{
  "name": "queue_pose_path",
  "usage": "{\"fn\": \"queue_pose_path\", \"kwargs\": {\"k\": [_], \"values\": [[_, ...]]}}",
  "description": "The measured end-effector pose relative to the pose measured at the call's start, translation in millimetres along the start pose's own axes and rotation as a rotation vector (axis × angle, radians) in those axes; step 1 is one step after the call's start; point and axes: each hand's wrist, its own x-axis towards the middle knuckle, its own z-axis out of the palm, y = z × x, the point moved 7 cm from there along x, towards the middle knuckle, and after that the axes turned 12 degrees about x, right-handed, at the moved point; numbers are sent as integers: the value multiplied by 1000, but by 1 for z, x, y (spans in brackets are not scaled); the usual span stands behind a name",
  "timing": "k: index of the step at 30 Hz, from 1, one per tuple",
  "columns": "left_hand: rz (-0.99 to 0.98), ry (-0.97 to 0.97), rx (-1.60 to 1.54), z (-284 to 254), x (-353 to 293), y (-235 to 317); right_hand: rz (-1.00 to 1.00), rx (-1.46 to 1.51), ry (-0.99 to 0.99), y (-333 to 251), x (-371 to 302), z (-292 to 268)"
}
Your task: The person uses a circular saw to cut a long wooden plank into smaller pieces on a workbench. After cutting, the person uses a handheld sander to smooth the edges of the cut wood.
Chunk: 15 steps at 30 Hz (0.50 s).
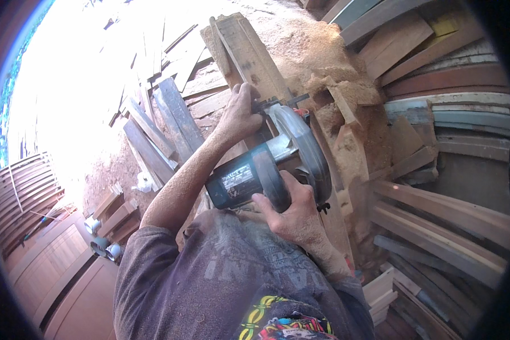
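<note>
Closest to the lens, a dusty grey shirt point(232, 283) with a bright print low down is seen, and both forearms are stretched out from it toward the work. Right hand point(292, 212) is wrapped tight round the rear grip of a circular saw point(266, 167), fingers curled shut on it, so that's the nearer hand by a good bit. Left hand point(241, 113) is placed further out, past the saw, pressed down with fingers closed over the edge of a long plank point(249, 56). The plank's long axis is laid running away from the body, up and slightly left in the view, and the saw's round blade guard point(300, 141) is lined up along that same axis, just this side of the left hand. So the saw is sandwiched between the two hands, touching the plank. A heap of sawdust point(317, 56) is piled to the right of the plank, with stacked boards point(447, 85) beyond it and more scrap boards point(153, 124) scattered on the left
</note>
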Motion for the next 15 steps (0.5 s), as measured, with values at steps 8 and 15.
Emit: {"fn": "queue_pose_path", "kwargs": {"k": [8, 15], "values": [[3, 5, -5, -4, 7, -4, -15, -10, -2, -5, 8, 2], [-17, -8, 5, -5, 14, -12, 9, 18, -18, -7, 14, 4]]}}
